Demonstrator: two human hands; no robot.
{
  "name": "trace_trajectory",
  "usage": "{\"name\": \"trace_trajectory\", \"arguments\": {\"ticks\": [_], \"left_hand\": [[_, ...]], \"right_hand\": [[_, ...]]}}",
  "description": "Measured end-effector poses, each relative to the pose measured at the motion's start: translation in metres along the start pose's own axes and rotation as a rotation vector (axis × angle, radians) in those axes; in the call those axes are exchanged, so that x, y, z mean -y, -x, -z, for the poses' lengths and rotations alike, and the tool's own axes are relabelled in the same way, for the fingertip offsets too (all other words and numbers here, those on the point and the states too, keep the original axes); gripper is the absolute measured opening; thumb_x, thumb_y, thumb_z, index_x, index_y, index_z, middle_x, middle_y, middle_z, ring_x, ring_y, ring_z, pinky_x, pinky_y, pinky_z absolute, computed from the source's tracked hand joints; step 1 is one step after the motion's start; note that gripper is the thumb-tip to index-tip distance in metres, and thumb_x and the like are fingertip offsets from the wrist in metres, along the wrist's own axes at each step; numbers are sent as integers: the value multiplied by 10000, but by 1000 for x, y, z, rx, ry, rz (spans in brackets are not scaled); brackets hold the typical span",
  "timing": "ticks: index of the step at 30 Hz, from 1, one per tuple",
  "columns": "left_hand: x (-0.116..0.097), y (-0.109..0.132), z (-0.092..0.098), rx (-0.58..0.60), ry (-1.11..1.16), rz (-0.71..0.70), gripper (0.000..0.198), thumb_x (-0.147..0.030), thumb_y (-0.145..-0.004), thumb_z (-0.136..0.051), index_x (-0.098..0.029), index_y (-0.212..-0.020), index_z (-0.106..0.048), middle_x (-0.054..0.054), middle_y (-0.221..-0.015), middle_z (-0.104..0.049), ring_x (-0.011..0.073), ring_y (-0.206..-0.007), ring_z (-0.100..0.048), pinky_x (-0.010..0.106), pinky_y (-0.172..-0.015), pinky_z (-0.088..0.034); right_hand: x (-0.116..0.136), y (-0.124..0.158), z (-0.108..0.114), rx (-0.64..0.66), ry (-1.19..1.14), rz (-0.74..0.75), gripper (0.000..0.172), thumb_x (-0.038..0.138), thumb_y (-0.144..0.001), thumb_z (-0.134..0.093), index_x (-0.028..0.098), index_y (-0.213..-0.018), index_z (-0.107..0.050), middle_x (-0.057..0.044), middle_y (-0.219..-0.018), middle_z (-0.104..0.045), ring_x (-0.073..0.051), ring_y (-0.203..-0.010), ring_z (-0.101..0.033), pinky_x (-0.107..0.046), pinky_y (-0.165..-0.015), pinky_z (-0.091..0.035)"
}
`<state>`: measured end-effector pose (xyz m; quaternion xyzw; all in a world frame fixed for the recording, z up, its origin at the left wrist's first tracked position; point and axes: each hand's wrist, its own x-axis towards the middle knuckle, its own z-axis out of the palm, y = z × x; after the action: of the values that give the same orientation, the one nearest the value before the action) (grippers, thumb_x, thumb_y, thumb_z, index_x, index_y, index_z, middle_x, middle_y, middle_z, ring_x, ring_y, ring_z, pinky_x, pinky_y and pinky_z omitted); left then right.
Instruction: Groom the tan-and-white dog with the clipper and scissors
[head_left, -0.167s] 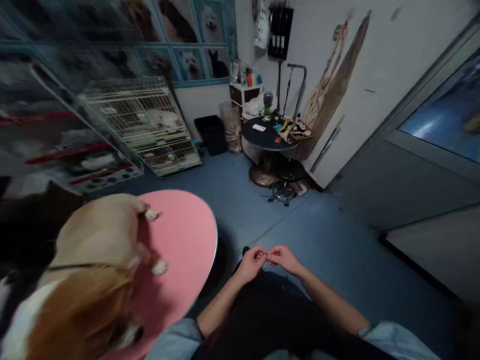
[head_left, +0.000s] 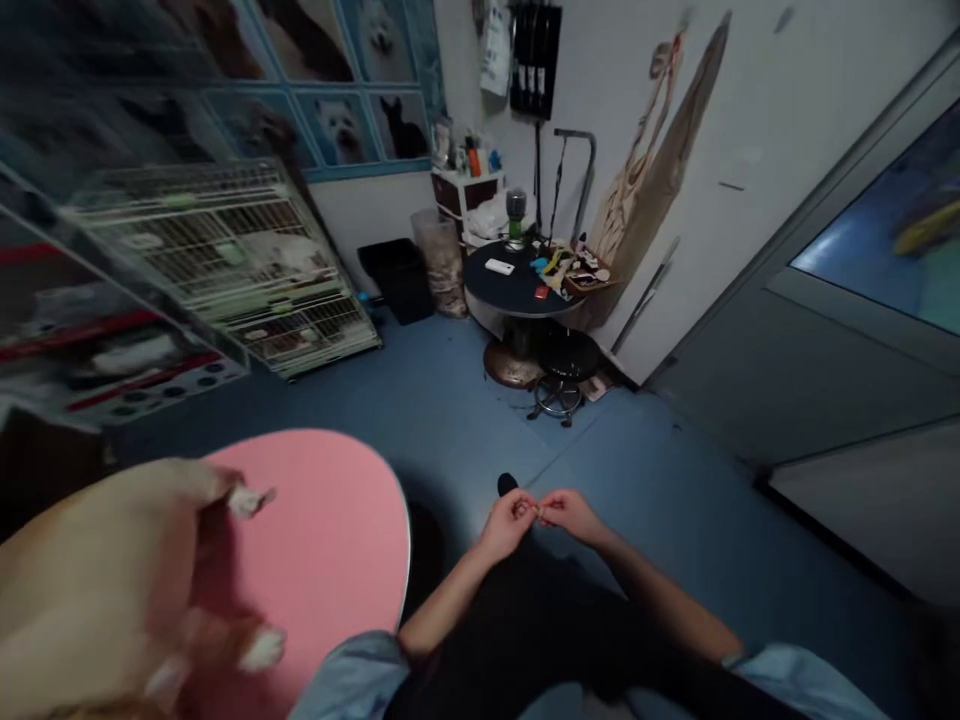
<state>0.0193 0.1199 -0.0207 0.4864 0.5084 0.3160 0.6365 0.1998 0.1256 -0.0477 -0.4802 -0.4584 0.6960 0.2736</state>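
Note:
My left hand [head_left: 510,522] and my right hand [head_left: 568,514] meet in front of my body, fingertips pinched together. Whatever sits between the fingertips, if anything, is too small to make out. To the left, a tan and white dog [head_left: 97,570] lies on a round pink table [head_left: 337,520], its paws stretched toward the middle of the top. Its head is out of view below the frame. Both hands are apart from the dog and the table.
Ahead stands a round dark table [head_left: 499,288] with a tray of small items [head_left: 589,275], and a black stool [head_left: 568,352] under it. A black bin [head_left: 397,280] and wire cages [head_left: 247,250] are at the left. A grey door [head_left: 840,340] closes the right side.
The view has turned slightly right and moved ahead, so the dog and pink table shift left and down, and the dog's head leaves the frame. Both hands keep their pinch.

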Motion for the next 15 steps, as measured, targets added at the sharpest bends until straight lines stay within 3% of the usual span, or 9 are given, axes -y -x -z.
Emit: {"name": "trace_trajectory", "arguments": {"ticks": [6,9,12,15], "left_hand": [[-60,-153,32,45,10,-42,421,-561,-662,-779,-190,-764,-607,-23,-637,-563,113,-619,-474,243,-610,-383],[-82,-206,56,-13,-36,-35,301,-442,-703,-753,-183,-799,-635,-55,-603,-496,100,-581,-426,223,-575,-361],[-78,-239,93,-164,-103,-7,145,-320,-747,-664,-188,-801,-638,-57,-601,-472,104,-577,-416,216,-576,-370],[-52,-253,142,-399,-212,96,59,-217,-781,-572,-196,-781,-627,-24,-656,-558,132,-625,-490,231,-626,-443]], "right_hand": [[59,-123,82,-55,92,22,429,588,-705,-790,173,-812,-769,-36,-748,-749,-182,-707,-677,-333,-733,-554],[98,-186,135,-201,380,13,297,452,-786,-759,169,-873,-782,-36,-775,-766,-193,-745,-706,-327,-746,-573],[142,-249,205,-344,645,-24,223,309,-833,-761,155,-993,-783,-42,-798,-766,-190,-774,-713,-325,-793,-584],[185,-321,277,-403,803,-13,282,302,-936,-727,136,-1163,-733,-79,-962,-769,-193,-880,-717,-363,-876,-591]]}}
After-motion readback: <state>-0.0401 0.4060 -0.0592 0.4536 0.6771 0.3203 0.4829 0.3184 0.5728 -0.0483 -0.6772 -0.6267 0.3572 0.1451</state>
